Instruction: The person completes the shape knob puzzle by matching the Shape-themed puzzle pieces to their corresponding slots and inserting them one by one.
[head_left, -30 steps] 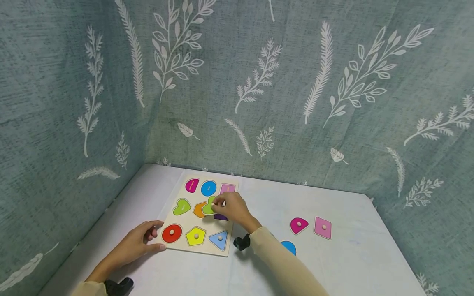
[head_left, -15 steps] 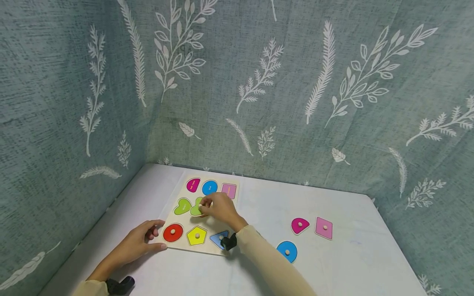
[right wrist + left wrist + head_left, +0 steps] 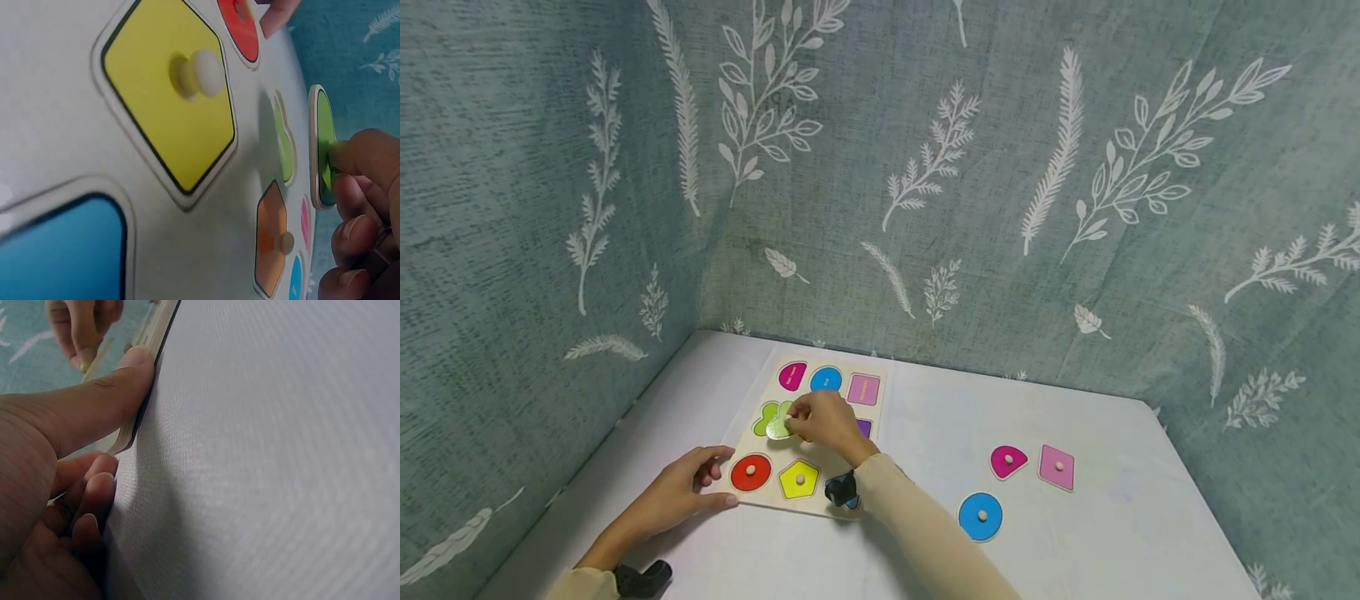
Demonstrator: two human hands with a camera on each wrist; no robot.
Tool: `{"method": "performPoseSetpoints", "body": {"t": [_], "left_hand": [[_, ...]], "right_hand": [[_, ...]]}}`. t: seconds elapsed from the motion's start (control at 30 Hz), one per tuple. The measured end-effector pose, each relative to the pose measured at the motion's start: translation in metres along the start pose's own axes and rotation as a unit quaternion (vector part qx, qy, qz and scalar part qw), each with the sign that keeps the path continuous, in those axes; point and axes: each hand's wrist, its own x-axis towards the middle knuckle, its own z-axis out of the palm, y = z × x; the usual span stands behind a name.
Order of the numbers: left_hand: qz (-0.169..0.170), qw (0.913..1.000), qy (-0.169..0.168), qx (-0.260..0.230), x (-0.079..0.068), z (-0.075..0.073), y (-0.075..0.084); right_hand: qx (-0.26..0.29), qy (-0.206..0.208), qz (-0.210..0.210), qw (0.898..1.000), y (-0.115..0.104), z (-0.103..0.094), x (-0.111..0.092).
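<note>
My right hand (image 3: 826, 421) pinches the green heart puzzle piece (image 3: 779, 422) by its knob. The piece is held above the puzzle board (image 3: 760, 492), tilted and overlapping the green heart recess (image 3: 762, 420) in the head view. In the right wrist view the heart piece (image 3: 322, 147) stands apart from the board face. My left hand (image 3: 681, 487) grips the board's near left corner; in the left wrist view the thumb (image 3: 119, 394) presses along one edge and the curled fingers touch the other. Red circle (image 3: 751, 472), yellow pentagon (image 3: 790, 483) and orange hexagon (image 3: 270, 240) pieces sit in the board.
On the white table to the right lie a blue circle piece (image 3: 980, 518), a magenta rounded piece (image 3: 1002, 463) and a pink diamond-like piece (image 3: 1052, 471). Bare recesses in magenta (image 3: 792, 377), blue (image 3: 825, 379) and pink (image 3: 864, 389) line the board's far row. Patterned cloth (image 3: 880, 167) hangs behind.
My right hand has carried the green heart piece leftward across the board, from over the orange hexagon to the green heart recess. My left hand stays at the board's corner.
</note>
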Motion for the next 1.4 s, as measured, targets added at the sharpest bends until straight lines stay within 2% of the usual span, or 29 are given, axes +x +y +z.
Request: {"method": "performPoseSetpoints", "body": {"t": [0.33,0.57,0.83,1.1,1.4], "left_hand": [[0.007,0.9999,0.006,0.007,-0.002,0.000,-0.003],[0.007,1.0000,0.002,0.001,-0.003,0.000,-0.003],[0.020,0.9997,0.012,0.011,0.000,-0.001,-0.005],[0.012,0.9998,0.011,0.010,-0.003,0.000,-0.003],[0.004,0.9999,0.008,0.009,-0.002,0.000,-0.002]], "right_hand": [[-0.025,-0.001,0.013,1.000,-0.001,0.012,0.009],[-0.016,-0.017,0.039,0.999,-0.002,0.021,0.012],[-0.040,0.001,0.034,0.999,-0.008,0.022,0.018],[-0.057,0.000,0.047,0.997,-0.013,0.026,0.024],[-0.045,-0.005,0.056,0.997,-0.016,0.028,0.028]]}}
